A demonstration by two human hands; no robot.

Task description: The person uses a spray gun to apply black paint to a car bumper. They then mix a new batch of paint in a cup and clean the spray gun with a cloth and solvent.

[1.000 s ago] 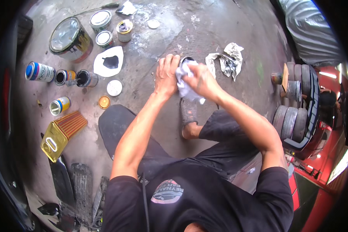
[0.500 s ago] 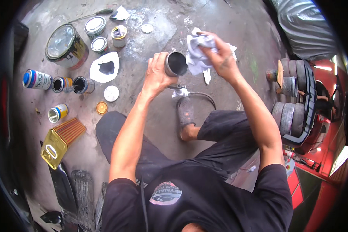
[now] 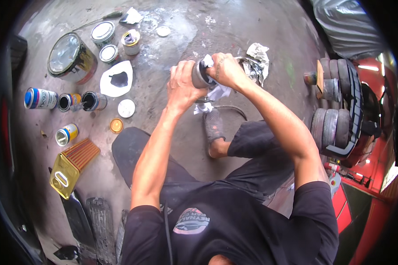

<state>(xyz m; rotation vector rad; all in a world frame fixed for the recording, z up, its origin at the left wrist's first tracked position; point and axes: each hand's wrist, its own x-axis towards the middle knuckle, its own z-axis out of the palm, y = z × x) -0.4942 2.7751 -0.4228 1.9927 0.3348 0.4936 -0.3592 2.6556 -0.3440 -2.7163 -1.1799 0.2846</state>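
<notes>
Out in front of me, my left hand (image 3: pixel 180 84) grips a grey cylindrical cup (image 3: pixel 199 77) from its left side, its mouth tilted toward the right. My right hand (image 3: pixel 227 70) is closed on a white rag (image 3: pixel 218 92), pressed at the cup's mouth. One bit of the rag sticks up above the rim, and a loose fold hangs below. My right fingertips are hidden at the opening. Just beneath the cup, a small metal piece and a white wad (image 3: pixel 203 108) show beside a dark hose (image 3: pixel 236 109), near my shoe (image 3: pixel 214 126).
Crumpled paper (image 3: pixel 257 62) lies beyond my right hand. To the left stand a large paint can (image 3: pixel 82 66), smaller open cans (image 3: pixel 93 101), a white sheet with a dark puddle (image 3: pixel 104 81), lids (image 3: pixel 126 108) and a gold rectangular tin (image 3: pixel 66 176). Stacked tyres (image 3: pixel 329 128) are at the right.
My right hand has moved left and down, bringing the rag from beside the cup onto its mouth. The crumpled paper behind has come into view. My left hand still holds the cup.
</notes>
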